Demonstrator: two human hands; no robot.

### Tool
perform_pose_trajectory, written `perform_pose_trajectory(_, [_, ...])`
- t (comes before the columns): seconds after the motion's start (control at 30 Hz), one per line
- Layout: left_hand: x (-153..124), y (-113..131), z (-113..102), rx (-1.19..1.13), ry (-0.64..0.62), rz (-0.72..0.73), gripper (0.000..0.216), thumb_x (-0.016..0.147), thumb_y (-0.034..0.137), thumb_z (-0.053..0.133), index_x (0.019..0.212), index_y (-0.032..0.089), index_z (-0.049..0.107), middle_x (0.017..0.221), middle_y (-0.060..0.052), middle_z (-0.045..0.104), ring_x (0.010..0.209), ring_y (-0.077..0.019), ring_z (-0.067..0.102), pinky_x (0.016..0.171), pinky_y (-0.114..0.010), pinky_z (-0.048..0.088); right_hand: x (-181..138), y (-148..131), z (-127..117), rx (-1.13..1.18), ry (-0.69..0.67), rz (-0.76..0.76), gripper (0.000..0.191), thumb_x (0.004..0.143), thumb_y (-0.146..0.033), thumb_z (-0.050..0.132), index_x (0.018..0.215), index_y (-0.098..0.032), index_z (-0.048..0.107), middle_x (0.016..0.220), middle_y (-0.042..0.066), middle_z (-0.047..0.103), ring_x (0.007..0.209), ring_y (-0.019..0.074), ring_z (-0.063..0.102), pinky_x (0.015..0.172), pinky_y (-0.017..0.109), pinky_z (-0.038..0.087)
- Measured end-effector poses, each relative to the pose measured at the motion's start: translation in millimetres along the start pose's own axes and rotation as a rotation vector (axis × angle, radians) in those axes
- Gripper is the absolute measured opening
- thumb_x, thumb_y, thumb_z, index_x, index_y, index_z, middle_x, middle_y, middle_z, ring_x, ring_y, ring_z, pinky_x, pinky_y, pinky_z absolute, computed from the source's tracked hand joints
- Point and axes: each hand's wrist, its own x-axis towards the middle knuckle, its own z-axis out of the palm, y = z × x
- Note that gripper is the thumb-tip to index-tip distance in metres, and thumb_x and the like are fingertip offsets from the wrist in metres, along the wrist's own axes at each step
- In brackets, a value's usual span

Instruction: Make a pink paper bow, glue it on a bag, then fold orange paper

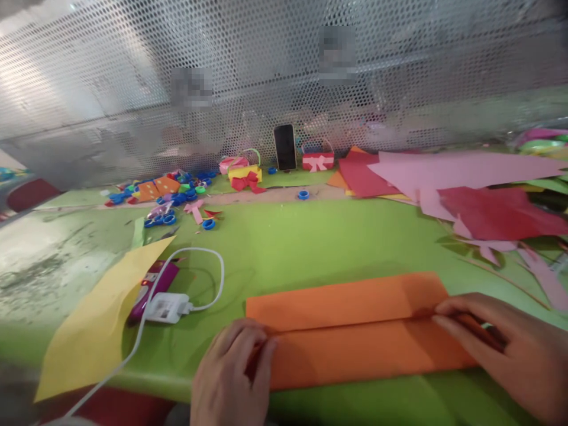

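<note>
An orange sheet of paper (355,349) lies in front of me, its long edges folded inward so that they meet along a line through the middle. My left hand (235,367) pinches the paper's left end at that line, thumb and fingers closed. At the opposite end, my right hand (510,343) grips the folded edge between thumb and forefinger. To the left of the orange paper, a white charger (168,307) with a white cable rests against a purple power strip (166,275). A yellow sheet of paper (89,319) partly covers the strip.
A phone (285,147) leans on the perforated metal panel (248,71). Small paper baskets (318,160) stand beside it. Blue tape rings (303,194) and scissors (160,219) lie at the left back. Pink paper (444,171) and red paper (501,213) pile up at right on the green table (284,242).
</note>
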Motion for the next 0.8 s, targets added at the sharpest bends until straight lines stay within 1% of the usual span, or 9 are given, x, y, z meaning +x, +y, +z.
perform_pose_trajectory(0.1, [1.1, -0.4, 0.7, 0.021, -0.005, 0.0, 0.014, 0.091, 0.032, 0.056, 0.078, 0.026, 0.06, 0.084, 0.004, 0.071, 0.075, -0.0141, 0.07, 0.066, -0.024, 0.054, 4.9, 0.1, -7.7, 0.057, -0.104, -0.016, 0.028, 0.079, -0.056, 0.056, 0.075, -0.03, 0.068, 0.07, -0.004, 0.072, 0.038, 0.013, 0.057, 0.033, 0.023, 0.044])
perform_pose_trajectory(0.27, [1.8, -1.1, 1.9, 0.028, -0.009, 0.033, 0.016, 0.092, 0.033, 0.055, 0.078, 0.026, 0.06, 0.084, 0.002, 0.071, 0.075, -0.015, 0.069, 0.067, -0.025, 0.054, 11.1, -4.4, -12.6, 0.057, -0.15, -0.029, 0.023, 0.079, -0.051, 0.059, 0.077, -0.029, 0.067, 0.072, -0.003, 0.073, 0.045, 0.0134, 0.062, 0.036, 0.022, 0.044])
perform_pose_trajectory(0.33, [1.6, -2.0, 2.6, 0.044, -0.005, 0.033, 0.016, 0.092, 0.033, 0.054, 0.079, 0.026, 0.06, 0.084, 0.002, 0.07, 0.075, -0.0154, 0.069, 0.067, -0.026, 0.054, 13.4, -12.0, -13.7, 0.041, -0.112, -0.05, 0.027, 0.082, -0.052, 0.055, 0.075, -0.029, 0.067, 0.072, -0.002, 0.073, 0.047, 0.0138, 0.064, 0.038, 0.022, 0.045])
perform_pose_trajectory(0.43, [1.3, -3.9, 2.9, 0.055, -0.011, 0.053, 0.017, 0.092, 0.033, 0.054, 0.079, 0.025, 0.061, 0.084, 0.002, 0.07, 0.074, -0.0154, 0.069, 0.067, -0.026, 0.053, 16.0, -26.0, -16.7, 0.024, -0.013, -0.08, 0.042, 0.089, -0.058, 0.042, 0.069, -0.027, 0.064, 0.067, -0.001, 0.071, 0.048, 0.0144, 0.064, 0.04, 0.024, 0.045])
perform_pose_trajectory(0.53, [1.4, -5.8, 2.6, 0.06, -0.018, 0.08, 0.018, 0.092, 0.034, 0.053, 0.078, 0.025, 0.06, 0.084, 0.002, 0.07, 0.074, -0.0149, 0.069, 0.066, -0.026, 0.053, 15.3, -33.8, -18.3, -0.004, 0.018, -0.098, 0.051, 0.092, -0.061, 0.035, 0.068, -0.026, 0.064, 0.066, 0.0, 0.071, 0.049, 0.0144, 0.065, 0.041, 0.024, 0.046])
perform_pose_trajectory(0.7, [1.7, -8.0, 2.2, 0.107, -0.015, 0.112, 0.016, 0.093, 0.036, 0.052, 0.083, 0.026, 0.06, 0.086, 0.003, 0.07, 0.075, -0.0147, 0.069, 0.067, -0.026, 0.053, 5.4, -26.7, -10.3, -0.116, 0.017, -0.106, 0.054, 0.096, -0.061, 0.029, 0.077, -0.025, 0.064, 0.078, 0.001, 0.071, 0.057, 0.0147, 0.068, 0.045, 0.025, 0.047])
perform_pose_trajectory(0.8, [1.8, -9.6, 2.1, 0.117, -0.021, 0.142, 0.016, 0.094, 0.036, 0.05, 0.085, 0.026, 0.059, 0.087, 0.003, 0.07, 0.076, -0.0145, 0.069, 0.069, -0.027, 0.052, 0.2, -21.3, -5.9, -0.163, 0.016, -0.108, 0.056, 0.097, -0.063, 0.024, 0.082, -0.025, 0.063, 0.082, 0.001, 0.07, 0.059, 0.0159, 0.068, 0.045, 0.026, 0.046])
